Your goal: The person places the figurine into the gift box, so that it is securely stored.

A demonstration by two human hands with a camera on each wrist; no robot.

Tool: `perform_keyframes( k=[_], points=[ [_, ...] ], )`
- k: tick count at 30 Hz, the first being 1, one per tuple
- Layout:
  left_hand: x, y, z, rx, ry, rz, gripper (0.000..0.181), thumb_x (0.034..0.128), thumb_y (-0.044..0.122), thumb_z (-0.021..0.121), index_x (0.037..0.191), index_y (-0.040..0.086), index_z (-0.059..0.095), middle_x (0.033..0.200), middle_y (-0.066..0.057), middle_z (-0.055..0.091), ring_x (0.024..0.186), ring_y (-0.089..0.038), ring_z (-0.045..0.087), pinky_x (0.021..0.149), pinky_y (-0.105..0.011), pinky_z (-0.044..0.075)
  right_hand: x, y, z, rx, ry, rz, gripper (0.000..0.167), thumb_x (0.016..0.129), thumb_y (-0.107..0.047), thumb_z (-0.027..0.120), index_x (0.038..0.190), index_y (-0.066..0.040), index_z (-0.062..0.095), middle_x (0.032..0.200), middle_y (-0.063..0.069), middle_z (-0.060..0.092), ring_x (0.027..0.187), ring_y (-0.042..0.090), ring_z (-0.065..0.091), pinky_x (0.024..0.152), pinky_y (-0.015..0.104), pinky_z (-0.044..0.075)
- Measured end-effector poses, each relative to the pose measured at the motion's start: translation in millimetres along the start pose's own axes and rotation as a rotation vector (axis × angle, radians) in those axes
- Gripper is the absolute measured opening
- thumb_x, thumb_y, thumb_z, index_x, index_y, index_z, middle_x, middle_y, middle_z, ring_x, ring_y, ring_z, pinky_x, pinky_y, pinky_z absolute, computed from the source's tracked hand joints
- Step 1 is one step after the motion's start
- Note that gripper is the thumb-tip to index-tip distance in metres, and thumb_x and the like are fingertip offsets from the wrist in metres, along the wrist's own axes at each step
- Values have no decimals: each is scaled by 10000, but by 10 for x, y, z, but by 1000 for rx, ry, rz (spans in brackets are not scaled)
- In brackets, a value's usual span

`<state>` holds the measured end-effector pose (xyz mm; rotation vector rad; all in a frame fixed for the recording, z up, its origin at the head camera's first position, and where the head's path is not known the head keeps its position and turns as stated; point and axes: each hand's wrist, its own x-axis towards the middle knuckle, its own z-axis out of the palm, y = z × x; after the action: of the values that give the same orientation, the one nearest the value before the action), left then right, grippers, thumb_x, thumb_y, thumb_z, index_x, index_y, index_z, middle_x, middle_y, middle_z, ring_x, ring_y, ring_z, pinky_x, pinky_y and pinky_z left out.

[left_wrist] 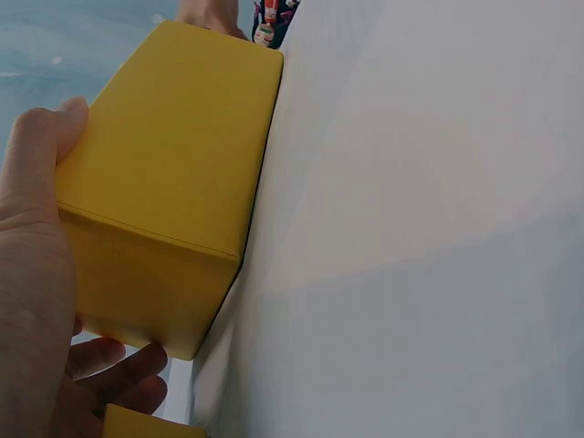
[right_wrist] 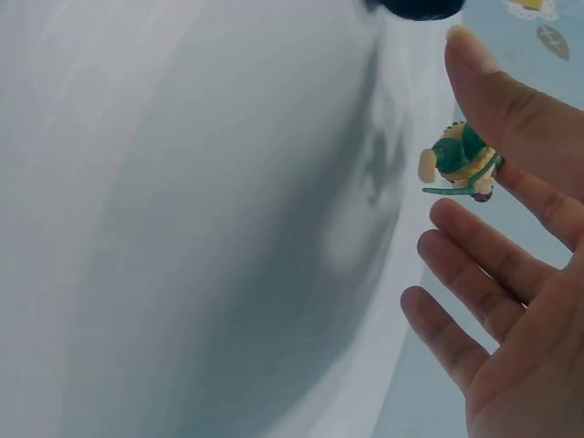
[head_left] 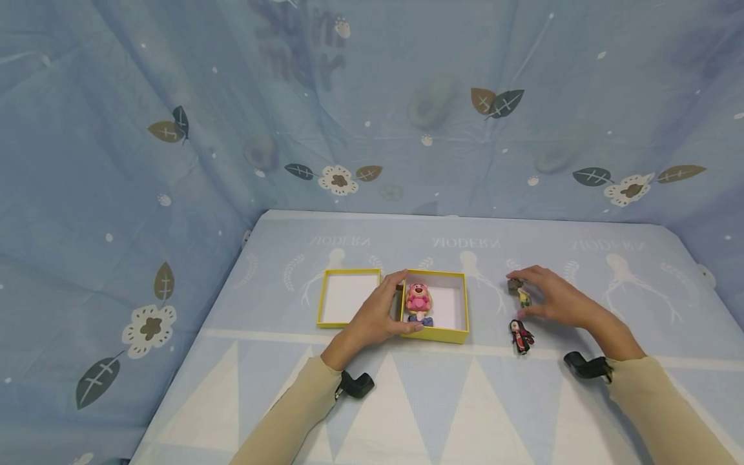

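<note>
A yellow box (head_left: 436,334) with a white inside stands on the table, and a pink bear figurine (head_left: 419,299) lies in its left part. My left hand (head_left: 374,314) holds this box at its left end, thumb along the near wall and fingers at the far corner. In the left wrist view, that thumb (left_wrist: 71,128) rests at the rim. My right hand (head_left: 555,298) reaches around a small green-and-yellow figurine (head_left: 524,298); its fingers look spread in the right wrist view, and contact cannot be made out. A dark-haired figurine in black and red (head_left: 521,337) lies just nearer to me.
A shallow yellow-edged lid (head_left: 349,297) with a white inside lies left of the box, partly behind my left hand. Patterned blue cloth (head_left: 372,116) hangs behind the table (head_left: 372,400). A black strap piece (head_left: 584,366) shows at my right wrist.
</note>
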<state>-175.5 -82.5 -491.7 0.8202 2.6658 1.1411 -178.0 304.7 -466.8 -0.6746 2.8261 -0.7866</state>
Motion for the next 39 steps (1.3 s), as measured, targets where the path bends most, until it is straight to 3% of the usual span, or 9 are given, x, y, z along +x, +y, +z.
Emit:
perform_keyframes(
  k=[8,23,39],
  points=[
    [3,11,3,-3,-4,-13,1071,753,504,809,1560,182,183,1573,-15,303,1425,-190,356,1167,-401,337,40,-127,5,89,67,-30,757,713,-195,873,1370,-60,522,1293,141,554,1244,391,462,1006,648,377],
    [-2,10,5,-8,-3,-14,1074,750,504,812,1561,195,178,1571,-17,303,1434,-203,345,1168,-419,334,147,-304,29,84,77,-75,755,702,-214,885,1353,-64,531,1161,54,625,1121,303,544,974,592,419],
    [8,-10,11,-13,4,1,1073,748,495,815,1558,179,188,1556,-32,327,1405,-197,381,1155,-410,354,270,-601,30,57,69,-20,764,713,-251,881,1369,-96,520,1229,96,614,1156,343,541,973,573,445]
  ],
)
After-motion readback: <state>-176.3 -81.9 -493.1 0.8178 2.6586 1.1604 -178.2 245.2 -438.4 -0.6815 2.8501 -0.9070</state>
